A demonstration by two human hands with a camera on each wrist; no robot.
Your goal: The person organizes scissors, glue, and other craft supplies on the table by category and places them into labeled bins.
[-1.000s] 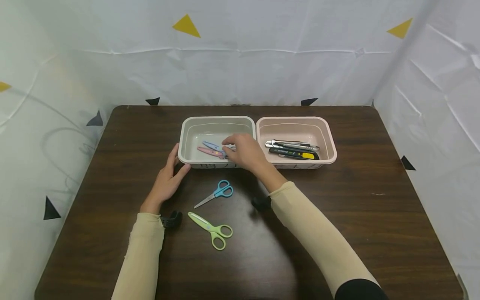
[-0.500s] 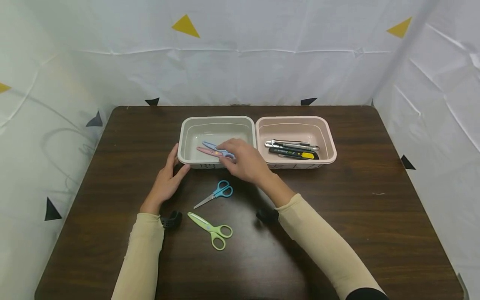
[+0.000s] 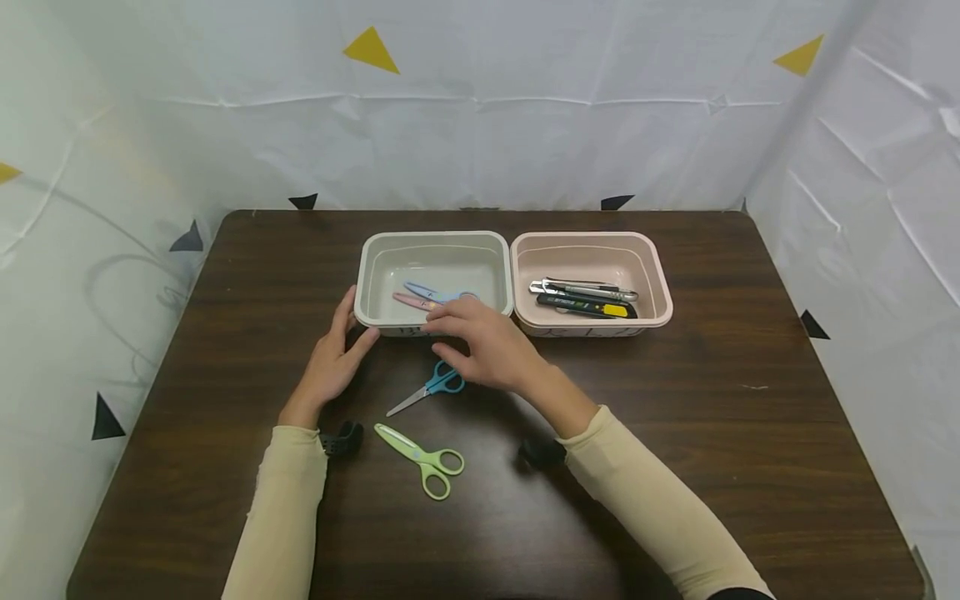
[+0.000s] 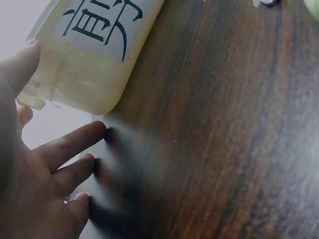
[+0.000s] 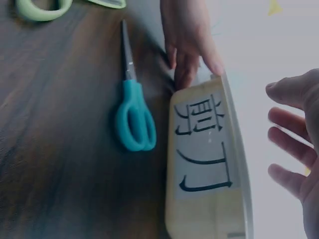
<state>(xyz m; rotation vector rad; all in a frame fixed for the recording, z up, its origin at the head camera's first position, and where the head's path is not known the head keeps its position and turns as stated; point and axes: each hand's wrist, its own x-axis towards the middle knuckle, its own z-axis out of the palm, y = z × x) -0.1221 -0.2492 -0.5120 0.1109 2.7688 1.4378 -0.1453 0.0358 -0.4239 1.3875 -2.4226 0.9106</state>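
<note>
My left hand [image 3: 333,358] rests at the front-left corner of the grey bin [image 3: 435,237], thumb at the rim and other fingers straight beside it. A label with black characters [image 5: 202,149] is on its front wall. Inside lie blue scissors [image 3: 422,290] and pink scissors [image 3: 408,300], their handle ends partly behind my right hand [image 3: 487,346]. That hand hovers over the bin's front rim, fingers apart and holding nothing. Just below it on the table are turquoise-handled scissors [image 3: 437,385], partly covered by the hand. Green scissors [image 3: 420,454] lie nearer the front.
A pink bin [image 3: 592,239] stands right against the grey bin's right side. It holds several box cutters, among them a black and yellow cutter [image 3: 585,307]. White sheeting [image 3: 480,150] rises behind the dark wooden table [image 3: 750,433].
My right hand has drawn back from inside the grey bin toward the front, leaving the blue and pink scissors in it. The left hand stays at the bin's corner.
</note>
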